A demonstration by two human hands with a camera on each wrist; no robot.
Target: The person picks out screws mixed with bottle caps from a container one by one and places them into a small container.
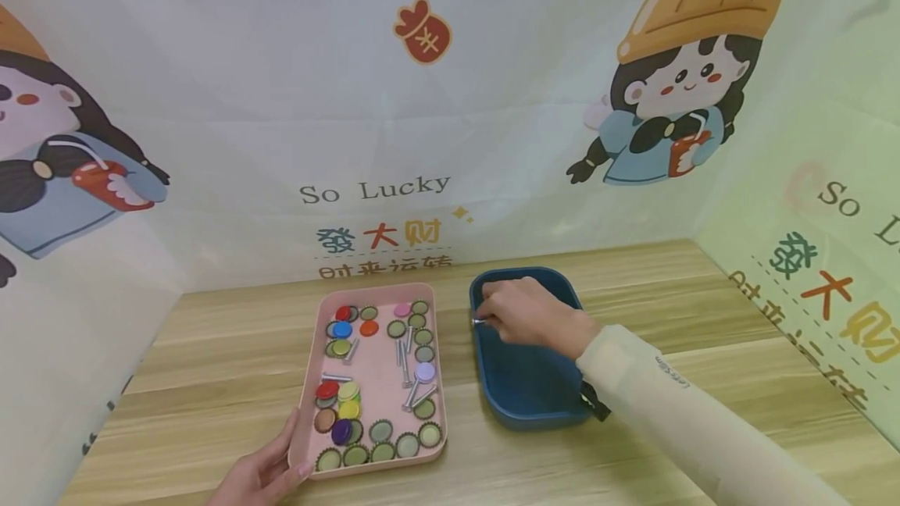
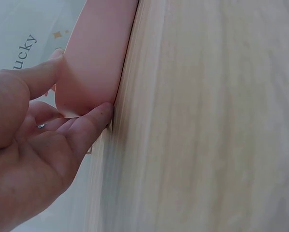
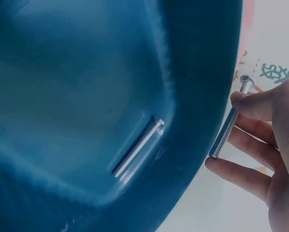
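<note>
A pink tray (image 1: 376, 365) holds bottle caps and several bolts. My left hand (image 1: 262, 468) grips its near left corner; in the left wrist view the thumb is at the rim and the fingers (image 2: 93, 121) are low on the tray's wall. My right hand (image 1: 530, 312) is over the far left part of a blue box (image 1: 523, 418). Between its thumb and fingers it pinches a silver bolt (image 3: 227, 125), which tilts beside the box's rim with its head up. Another bolt (image 3: 138, 149) lies on the box's floor, along a wall.
Both containers stand side by side on a wood-grain table (image 1: 211, 365), the tray on the left. A black strap or clip (image 1: 594, 401) sticks out at the box's right side, by the right sleeve (image 1: 654, 381). A printed white cloth (image 1: 506, 139) hangs behind and at both sides.
</note>
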